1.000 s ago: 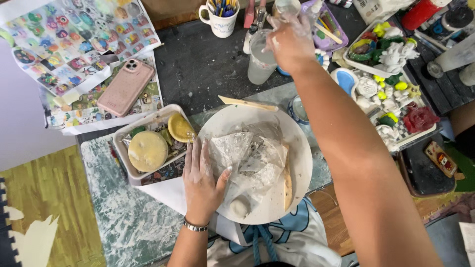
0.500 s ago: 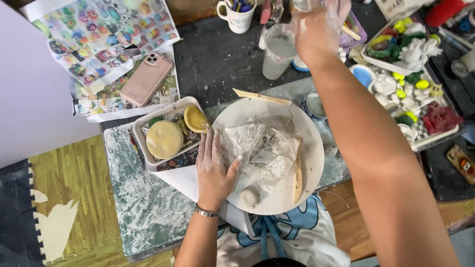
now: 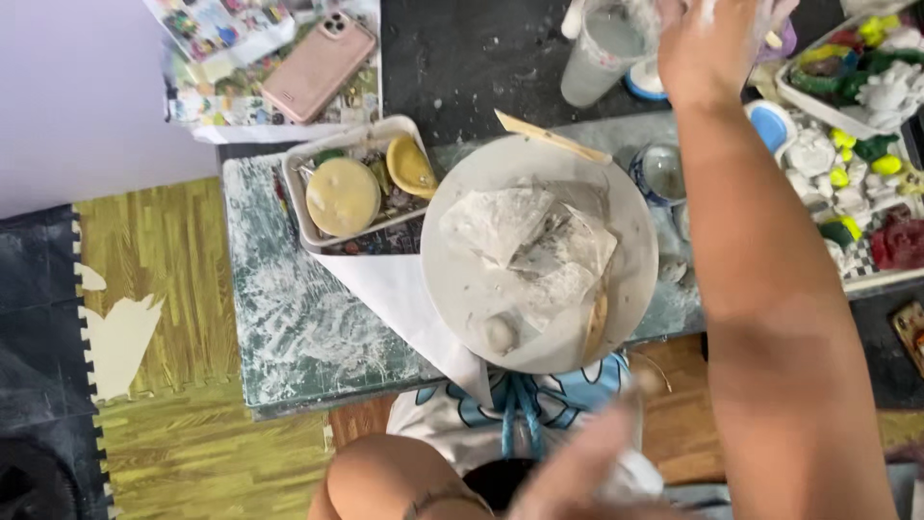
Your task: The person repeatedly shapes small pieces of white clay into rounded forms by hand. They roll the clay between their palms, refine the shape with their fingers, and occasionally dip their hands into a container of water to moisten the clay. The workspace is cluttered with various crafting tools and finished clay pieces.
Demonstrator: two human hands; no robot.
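Under my right hand stands the cup, at the far edge of a dark tabletop; my fingers spread loose just beside its rim, gripping nothing I can make out. Nearer me sits the round plate on a marbled slab over wood floor. My left hand is blurred, low by my lap; I cannot tell its state.
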